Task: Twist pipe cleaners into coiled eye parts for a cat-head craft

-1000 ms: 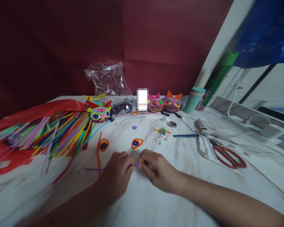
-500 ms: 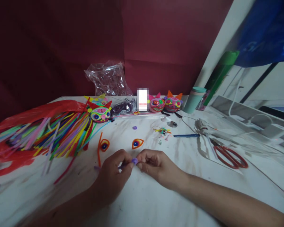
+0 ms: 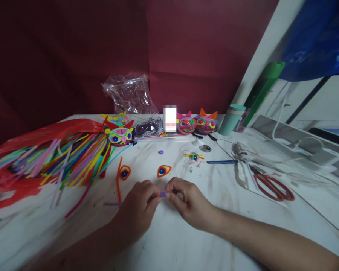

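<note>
Between my two hands is a purple pipe cleaner point(image 3: 163, 194), its end wound into a small coil. My left hand point(image 3: 141, 205) pinches it on the left, and its straight tail sticks out beyond that hand. My right hand point(image 3: 186, 201) closes thumb and fingers on the coil. Just beyond the hands lie two eye shapes of coiled pipe cleaner: a left eye point(image 3: 125, 173) and a right eye point(image 3: 164, 171), both orange-rimmed with blue centres. A bent orange pipe cleaner point(image 3: 119, 184) lies beside the left one. Farther back rests a small purple ring point(image 3: 161, 152).
Many coloured pipe cleaners point(image 3: 73, 162) spread over a red plastic bag point(image 3: 59, 128) at left. Decorated animal heads point(image 3: 120, 135) stand along the back. Red-handled scissors point(image 3: 274, 187), a blue pen point(image 3: 222, 162), a green cup point(image 3: 231, 119) and cables occupy the right.
The coil and both hands have shifted slightly right. The right fingers now cover more of the coil, and the purple tail shows farther left of my left hand.
</note>
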Motion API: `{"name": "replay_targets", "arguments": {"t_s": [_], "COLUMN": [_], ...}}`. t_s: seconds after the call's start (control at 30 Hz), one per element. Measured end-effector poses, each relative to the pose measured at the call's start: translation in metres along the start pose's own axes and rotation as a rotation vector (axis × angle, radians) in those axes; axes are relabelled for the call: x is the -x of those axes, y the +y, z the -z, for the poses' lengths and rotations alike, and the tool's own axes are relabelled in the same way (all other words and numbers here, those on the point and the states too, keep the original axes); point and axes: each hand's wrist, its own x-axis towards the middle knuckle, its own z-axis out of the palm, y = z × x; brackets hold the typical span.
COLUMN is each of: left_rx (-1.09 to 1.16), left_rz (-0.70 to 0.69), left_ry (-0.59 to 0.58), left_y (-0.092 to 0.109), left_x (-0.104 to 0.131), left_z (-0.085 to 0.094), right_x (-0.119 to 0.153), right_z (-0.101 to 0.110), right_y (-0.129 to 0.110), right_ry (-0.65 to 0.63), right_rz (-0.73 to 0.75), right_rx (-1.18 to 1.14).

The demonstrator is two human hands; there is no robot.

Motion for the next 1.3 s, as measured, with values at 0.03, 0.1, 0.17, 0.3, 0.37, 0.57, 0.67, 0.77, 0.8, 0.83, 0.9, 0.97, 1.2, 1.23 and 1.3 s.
{"name": "replay_targets", "arguments": {"t_s": [0.03,0.1,0.17,0.3,0.37,0.57,0.67,0.77,0.8,0.83,0.9,0.97,1.2,1.23,1.3], "left_rx": [-0.034,-0.078,-0.085,-0.004,0.072,0.192,0.197,0.192,0.181,0.161,0.099,0.027,-0.048,-0.033,0.015], "left_rz": [-0.04,-0.105,-0.13,-0.098,-0.038,0.1,0.124,0.125,0.116,0.102,0.056,-0.005,-0.097,-0.086,-0.041], "left_ry": [0.003,-0.017,-0.048,-0.021,0.034,0.131,0.111,0.07,0.052,0.039,0.031,0.047,-0.03,-0.043,-0.048], "left_y": [-0.001,-0.002,-0.002,-0.001,0.001,0.01,0.009,0.005,0.003,0.002,-0.001,-0.002,-0.003,-0.003,-0.001], "left_x": [0.001,0.002,0.002,0.001,0.001,0.002,0.002,0.001,0.0,0.0,0.0,0.001,0.002,0.002,0.0], "left_z": [-0.001,-0.002,-0.004,-0.003,0.0,0.002,-0.002,-0.005,-0.005,-0.005,-0.004,-0.004,-0.007,-0.006,-0.003], "right_x": [0.0,0.0,0.001,0.002,0.001,0.002,0.004,0.002,0.001,0.0,-0.002,-0.002,0.0,0.0,-0.001], "right_z": [0.001,0.004,0.005,0.005,0.003,-0.009,-0.01,-0.008,-0.006,-0.005,-0.001,0.003,0.008,0.008,0.006], "right_y": [0.0,0.001,0.001,0.0,-0.001,-0.003,-0.002,0.0,0.0,0.001,0.002,0.001,0.002,0.002,0.003], "right_ry": [-0.024,-0.074,-0.131,-0.141,-0.108,0.03,0.071,0.079,0.073,0.063,0.03,-0.013,-0.141,-0.14,-0.136], "right_rz": [0.038,0.119,0.171,0.067,-0.032,-0.161,-0.147,-0.117,-0.112,-0.108,-0.088,-0.037,0.129,0.107,0.011], "right_rx": [0.045,0.122,0.168,0.048,-0.121,-0.448,-0.378,-0.3,-0.274,-0.241,-0.155,-0.063,0.062,0.049,-0.042]}}
